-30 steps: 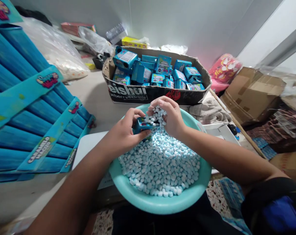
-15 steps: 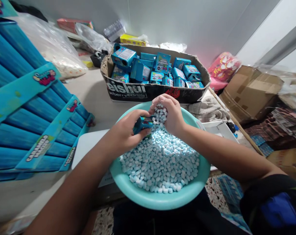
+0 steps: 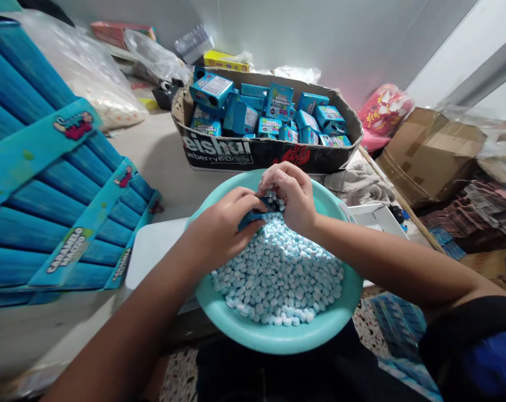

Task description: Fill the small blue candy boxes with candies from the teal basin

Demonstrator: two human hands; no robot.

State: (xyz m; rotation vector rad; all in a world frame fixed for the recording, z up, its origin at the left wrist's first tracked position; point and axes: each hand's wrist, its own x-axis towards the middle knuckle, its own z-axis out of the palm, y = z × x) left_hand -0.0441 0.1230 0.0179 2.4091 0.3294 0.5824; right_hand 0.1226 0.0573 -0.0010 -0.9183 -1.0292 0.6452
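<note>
A turquoise basin (image 3: 278, 340) holds a heap of pale blue and white candies (image 3: 278, 273). Over its far part, my left hand (image 3: 225, 226) grips a small blue box (image 3: 251, 219), which is partly hidden by the fingers. My right hand (image 3: 290, 195) is cupped against the box's open end, with several candies between its curled fingers and the box. Both hands nearly touch.
Behind the basin stands a black cardboard box (image 3: 219, 151) full of blue candy boxes (image 3: 280, 103). A large blue display (image 3: 68, 212) is at the left, a plastic bag (image 3: 106, 95) behind it. A grey cloth (image 3: 359, 183) and white tray (image 3: 378, 218) lie right.
My right hand has closed in over the small box, and fewer candies show in it. The box has tilted in my left hand, which has turned slightly over it.
</note>
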